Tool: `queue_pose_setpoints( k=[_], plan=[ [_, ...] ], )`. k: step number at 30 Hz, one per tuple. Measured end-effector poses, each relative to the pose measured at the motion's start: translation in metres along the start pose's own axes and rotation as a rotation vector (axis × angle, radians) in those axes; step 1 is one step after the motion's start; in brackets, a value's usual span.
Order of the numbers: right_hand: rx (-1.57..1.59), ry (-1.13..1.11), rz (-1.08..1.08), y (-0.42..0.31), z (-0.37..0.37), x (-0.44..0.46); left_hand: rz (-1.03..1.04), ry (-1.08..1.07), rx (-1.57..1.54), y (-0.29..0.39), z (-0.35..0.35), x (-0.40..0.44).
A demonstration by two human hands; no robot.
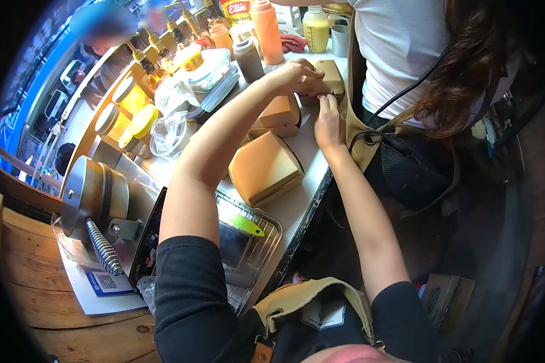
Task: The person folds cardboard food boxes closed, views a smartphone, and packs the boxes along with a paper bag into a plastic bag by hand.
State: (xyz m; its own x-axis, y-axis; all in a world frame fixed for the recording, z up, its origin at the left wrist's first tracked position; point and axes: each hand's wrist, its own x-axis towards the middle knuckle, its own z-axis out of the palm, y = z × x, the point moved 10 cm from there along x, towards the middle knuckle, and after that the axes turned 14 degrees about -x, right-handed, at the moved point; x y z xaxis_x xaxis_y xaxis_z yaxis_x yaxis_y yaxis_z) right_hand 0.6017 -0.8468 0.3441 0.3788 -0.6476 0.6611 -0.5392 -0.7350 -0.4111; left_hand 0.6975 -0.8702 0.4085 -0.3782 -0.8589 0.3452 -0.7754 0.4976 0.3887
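Note:
A brown cardboard takeaway box [331, 71] stands at the far end of the white counter, its lid folded down. My left hand [298, 78] reaches over its near left edge, fingers bent and pressed on the lid's front. At the box's front right side is my right hand [329, 123], fingers closed together against the cardboard; the thumb is hidden. Nearer to me sit a second closed box [280, 112], partly behind my left forearm, and a larger-looking closed box [265, 168].
A co-worker in a white shirt [393, 66] stands close at the right. Sauce bottles [267, 30] line the counter's back. Left are yellow-lidded jars [144, 120], plastic containers [215, 78] and a metal cooker with a spring handle [103, 248]. A wire rack [272, 233] lies near me.

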Motion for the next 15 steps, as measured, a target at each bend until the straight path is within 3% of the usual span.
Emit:
queue_pose_setpoints(
  k=[10,15],
  plan=[
    [-0.088,-0.011,0.005,-0.005,-0.013,0.001,-0.11,-0.015,0.031,-0.001,0.005,0.003],
    [-0.017,-0.019,0.03,-0.015,-0.026,-0.01,-0.038,-0.062,0.156,0.012,0.009,0.009]
  ],
)
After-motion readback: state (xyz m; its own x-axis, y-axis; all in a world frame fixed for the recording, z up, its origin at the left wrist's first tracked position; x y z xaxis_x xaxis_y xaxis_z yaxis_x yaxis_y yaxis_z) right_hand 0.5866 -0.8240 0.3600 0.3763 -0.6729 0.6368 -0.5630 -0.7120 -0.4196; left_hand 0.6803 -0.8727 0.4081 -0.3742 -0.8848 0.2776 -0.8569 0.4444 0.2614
